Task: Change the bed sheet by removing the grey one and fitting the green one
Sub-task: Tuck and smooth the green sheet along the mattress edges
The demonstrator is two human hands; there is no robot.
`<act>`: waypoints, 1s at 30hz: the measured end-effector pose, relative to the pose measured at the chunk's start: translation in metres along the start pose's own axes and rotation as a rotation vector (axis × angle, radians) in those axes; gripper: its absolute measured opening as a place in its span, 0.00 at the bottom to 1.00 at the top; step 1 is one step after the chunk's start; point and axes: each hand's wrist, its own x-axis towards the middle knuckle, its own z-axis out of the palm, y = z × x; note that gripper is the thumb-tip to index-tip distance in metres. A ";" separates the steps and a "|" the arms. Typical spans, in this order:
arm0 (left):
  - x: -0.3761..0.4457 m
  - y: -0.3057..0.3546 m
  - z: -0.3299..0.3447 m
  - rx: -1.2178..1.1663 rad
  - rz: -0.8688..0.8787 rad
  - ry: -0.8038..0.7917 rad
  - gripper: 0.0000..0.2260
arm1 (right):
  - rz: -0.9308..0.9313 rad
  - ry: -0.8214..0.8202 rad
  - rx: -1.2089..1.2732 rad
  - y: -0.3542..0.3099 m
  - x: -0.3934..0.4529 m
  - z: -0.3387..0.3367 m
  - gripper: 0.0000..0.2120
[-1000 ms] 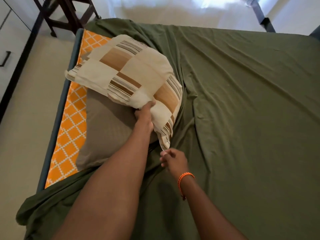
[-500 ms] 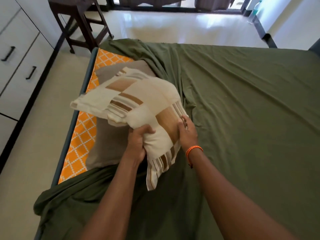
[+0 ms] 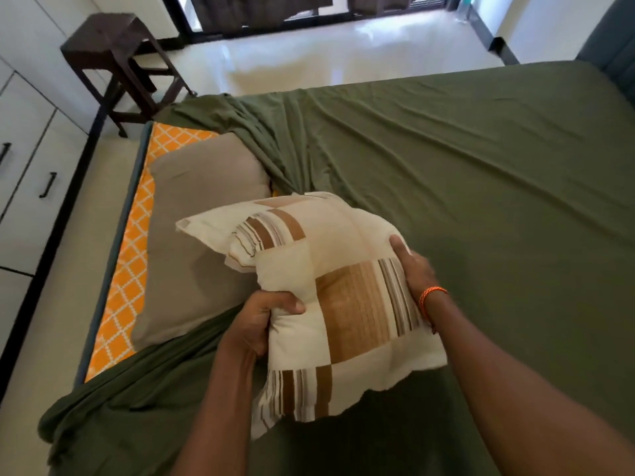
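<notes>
The green sheet [image 3: 464,187] covers most of the bed, bunched and folded back along the left side. There the orange patterned mattress [image 3: 127,290] lies bare, and a plain taupe pillow [image 3: 196,242] rests on it. I hold a cream and brown patchwork pillow [image 3: 343,297] above the sheet. My left hand [image 3: 256,324] grips its near left edge. My right hand [image 3: 414,266], with an orange band at the wrist, holds its right side. No grey sheet is in view.
A dark wooden stool [image 3: 117,63] stands on the floor beyond the bed's far left corner. White drawers [image 3: 31,159] with black handles line the left wall. A blue-grey headboard [image 3: 615,53] rises at the far right. Pale floor runs along the left side.
The patchwork pillow has come off the taupe pillow and moved toward me and to the right. My right hand, free one second ago, now holds the pillow's right side.
</notes>
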 end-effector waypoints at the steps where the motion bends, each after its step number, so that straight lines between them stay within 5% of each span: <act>1: 0.005 -0.002 0.015 0.033 -0.014 -0.005 0.25 | 0.051 0.027 0.030 0.004 0.004 -0.020 0.36; 6: 0.039 -0.013 0.085 0.264 -0.024 -0.045 0.34 | 0.028 0.303 0.245 0.041 0.018 -0.111 0.28; 12: 0.087 -0.074 0.131 0.368 -0.121 -0.059 0.43 | -0.162 0.626 0.008 0.105 0.014 -0.182 0.28; 18: 0.114 -0.181 0.110 0.379 -0.187 0.198 0.37 | 0.186 0.628 -0.186 0.186 0.023 -0.177 0.15; 20: 0.128 -0.210 0.092 0.510 -0.180 0.270 0.31 | 0.240 0.701 -0.284 0.198 0.022 -0.154 0.20; 25: 0.184 -0.214 0.036 0.751 0.261 0.722 0.12 | -0.326 0.750 -0.615 0.192 0.034 -0.062 0.21; 27: 0.213 -0.200 0.011 0.961 0.320 0.890 0.18 | -0.577 0.641 -0.603 0.180 0.038 -0.016 0.18; 30: 0.240 -0.190 -0.027 1.236 0.099 1.085 0.37 | -0.844 0.275 -0.566 0.162 0.031 0.061 0.10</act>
